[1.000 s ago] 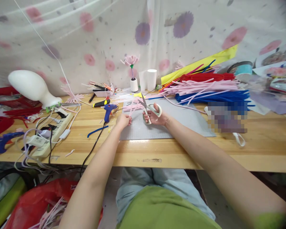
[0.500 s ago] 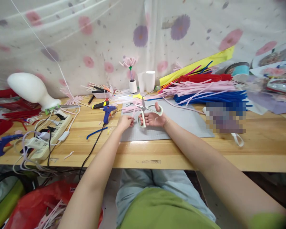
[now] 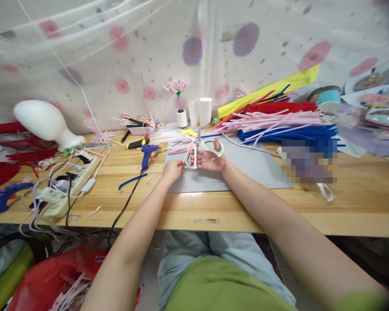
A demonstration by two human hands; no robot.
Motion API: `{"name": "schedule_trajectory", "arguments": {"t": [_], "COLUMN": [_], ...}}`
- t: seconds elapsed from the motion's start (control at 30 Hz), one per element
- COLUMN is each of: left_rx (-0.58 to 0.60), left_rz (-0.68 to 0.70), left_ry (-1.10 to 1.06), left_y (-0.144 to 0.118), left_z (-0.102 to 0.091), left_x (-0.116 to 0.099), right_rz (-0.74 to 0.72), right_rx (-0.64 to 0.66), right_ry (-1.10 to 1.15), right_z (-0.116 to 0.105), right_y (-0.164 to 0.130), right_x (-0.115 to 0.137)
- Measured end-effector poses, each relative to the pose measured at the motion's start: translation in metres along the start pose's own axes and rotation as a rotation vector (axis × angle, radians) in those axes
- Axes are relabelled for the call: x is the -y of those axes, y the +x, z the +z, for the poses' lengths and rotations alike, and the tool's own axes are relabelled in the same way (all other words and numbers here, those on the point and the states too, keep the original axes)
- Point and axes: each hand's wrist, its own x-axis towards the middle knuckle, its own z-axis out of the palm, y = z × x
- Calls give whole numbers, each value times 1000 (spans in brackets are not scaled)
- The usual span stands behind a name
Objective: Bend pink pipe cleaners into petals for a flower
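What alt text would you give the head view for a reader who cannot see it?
Over a grey cutting mat on a wooden table, the right hand holds white-handled scissors beside a pink pipe cleaner pinched in the left hand. A blue glue gun lies to the left; pink, blue and red pipe cleaner bundles lie behind.

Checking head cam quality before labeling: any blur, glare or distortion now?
Head view: wide-angle bowing at the edges; right hand with scissors and left hand sharp; corners soft, dark vignette top right; glare on the table front; one pixelated patch.
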Motion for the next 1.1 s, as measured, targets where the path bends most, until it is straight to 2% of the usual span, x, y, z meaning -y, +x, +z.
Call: {"name": "schedule_trajectory", "arguments": {"t": [0.2, 0.37, 0.57, 0.87, 1.1], "left_rx": [-45, -48, -56, -61, -45], "left_rz": [-7, 48, 121, 66, 52], "left_ry": [35, 207, 434, 460, 608], "left_y": [-3, -5, -9, -4, -6], "left_z": [-2, -6, -6, -10, -15], "left_x": [1, -5, -10, -10, -18], "right_rz": [-14, -78, -117, -166, -169], "right_rx": [4, -1, -79, -88, -128], "right_ry": [10, 0, -18, 10, 48], "right_z": [-4, -5, -4, -3, 2], "right_y": [-3, -4, -5, -4, -4], "right_x": [1, 6, 4, 2, -1]}}
